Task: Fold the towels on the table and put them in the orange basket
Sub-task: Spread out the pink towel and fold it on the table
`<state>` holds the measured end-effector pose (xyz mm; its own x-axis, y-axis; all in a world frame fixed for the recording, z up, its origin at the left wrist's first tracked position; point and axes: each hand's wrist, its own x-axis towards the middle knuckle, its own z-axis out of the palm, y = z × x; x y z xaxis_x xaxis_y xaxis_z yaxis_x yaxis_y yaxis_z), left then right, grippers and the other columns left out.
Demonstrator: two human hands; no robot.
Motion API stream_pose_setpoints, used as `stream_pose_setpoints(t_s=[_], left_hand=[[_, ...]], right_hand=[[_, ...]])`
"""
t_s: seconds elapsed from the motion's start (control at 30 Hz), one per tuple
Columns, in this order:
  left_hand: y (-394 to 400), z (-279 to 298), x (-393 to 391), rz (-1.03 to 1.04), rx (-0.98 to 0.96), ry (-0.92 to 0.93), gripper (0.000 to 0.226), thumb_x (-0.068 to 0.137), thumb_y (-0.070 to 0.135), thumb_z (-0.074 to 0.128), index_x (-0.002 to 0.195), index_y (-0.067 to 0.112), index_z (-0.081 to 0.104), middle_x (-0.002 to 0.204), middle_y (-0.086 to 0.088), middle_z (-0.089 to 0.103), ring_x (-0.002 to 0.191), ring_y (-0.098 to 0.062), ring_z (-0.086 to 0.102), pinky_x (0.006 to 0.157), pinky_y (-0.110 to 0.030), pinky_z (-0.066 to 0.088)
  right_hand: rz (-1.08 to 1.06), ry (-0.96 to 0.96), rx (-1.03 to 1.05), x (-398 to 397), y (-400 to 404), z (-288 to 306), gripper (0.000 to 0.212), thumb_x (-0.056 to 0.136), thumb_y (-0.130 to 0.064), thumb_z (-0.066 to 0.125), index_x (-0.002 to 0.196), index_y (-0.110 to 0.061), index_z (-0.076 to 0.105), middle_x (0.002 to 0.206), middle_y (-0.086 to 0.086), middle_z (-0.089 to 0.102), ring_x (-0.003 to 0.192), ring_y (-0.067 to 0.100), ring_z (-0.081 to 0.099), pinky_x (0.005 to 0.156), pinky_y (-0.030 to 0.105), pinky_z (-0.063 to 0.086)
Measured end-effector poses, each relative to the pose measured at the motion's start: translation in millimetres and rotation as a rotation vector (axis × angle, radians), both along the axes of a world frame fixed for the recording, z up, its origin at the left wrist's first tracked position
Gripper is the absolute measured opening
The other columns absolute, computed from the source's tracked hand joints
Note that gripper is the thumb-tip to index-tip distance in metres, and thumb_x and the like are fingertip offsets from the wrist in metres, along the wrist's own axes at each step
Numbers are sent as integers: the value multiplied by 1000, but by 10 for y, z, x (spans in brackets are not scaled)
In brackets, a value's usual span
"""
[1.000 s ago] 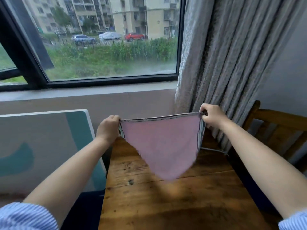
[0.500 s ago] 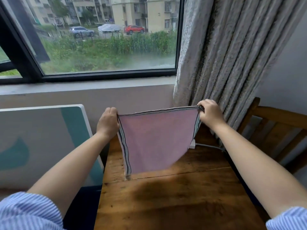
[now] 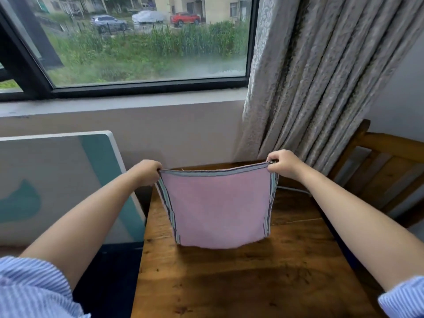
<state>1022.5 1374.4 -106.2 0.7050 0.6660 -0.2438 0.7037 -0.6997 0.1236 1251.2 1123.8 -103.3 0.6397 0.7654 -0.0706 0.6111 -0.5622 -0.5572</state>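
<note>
Change since earlier frames: towel (image 3: 218, 207) no longer swings as a slanted triangle; it now hangs nearly square, both striped side edges showing, and both hands sit lower, close over the far end of the tabletop (image 3: 229, 283).
Left hand: left hand (image 3: 145, 172) is closed in a pinch on the towel's upper left corner.
Right hand: right hand (image 3: 283, 162) is closed in a pinch on the upper right corner, held slightly higher than the left.
Towel position: stretched between the two hands, top hem taut, body hanging in front of the person; the lower edge looks at or just above the wood, and I cannot tell whether it touches.
Step in hand: by my reading, spreading and squaring the towel before the first fold.
Next move calls for: likely laying it flat on the wood, or bringing the two held corners together, keeping the hems aligned so the fold comes out even.
Basket: no orange basket is in view, so placement waits.
Towel material: thin, soft pink cloth with a fine nap, bordered by grey, white and dark stripes; limp, so it will sag wherever unsupported.
Tabletop surface: dark-stained planks, knotted and glossy, with a seam running across.
Surroundings: pleated grey curtain (image 3: 321, 76) behind, wooden chair (image 3: 390, 161) on the right.
</note>
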Motion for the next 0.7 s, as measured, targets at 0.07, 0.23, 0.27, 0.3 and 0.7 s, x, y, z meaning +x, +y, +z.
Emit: stream_pose_setpoints(t_s=[0.07,0.23,0.27,0.3,0.7], left_hand=[[36,-35,21,106,29,-149,25,86,-2,42,103,-4,59,113,-23,61,104,-36,56,80,-34,44],[99,-126,81,247,73,-369,26,84,-7,40,101,-5,60,109,-24,62,100,-39,56,76,-36,43],[120,-114,98,261,92,-401,26,84,-7,40,100,-6,61,108,-25,62,99,-39,56,73,-35,41],[146,-84,119,269,107,-437,26,84,-6,40,100,-6,61,108,-25,62,99,-40,56,72,-35,40],[-94,-626,-584,-56,26,-265,21,84,0,53,100,-2,67,105,-17,65,102,-31,58,83,-32,43]], right_hand=[[-24,-40,-9,31,97,5,9,78,2,54,81,-1,62,77,16,53,76,22,47,60,28,30],[-97,-215,22,155,387,-59,22,81,-1,52,97,0,66,104,21,65,100,34,58,73,31,41],[-123,-238,54,176,441,-55,24,81,0,51,100,1,66,108,21,64,104,34,57,78,33,43],[-147,-255,97,203,501,-39,26,81,2,50,102,2,66,110,22,64,106,35,56,82,34,44],[167,-293,-93,-118,-110,-644,22,72,12,55,90,8,67,96,25,65,98,36,56,84,34,42]])
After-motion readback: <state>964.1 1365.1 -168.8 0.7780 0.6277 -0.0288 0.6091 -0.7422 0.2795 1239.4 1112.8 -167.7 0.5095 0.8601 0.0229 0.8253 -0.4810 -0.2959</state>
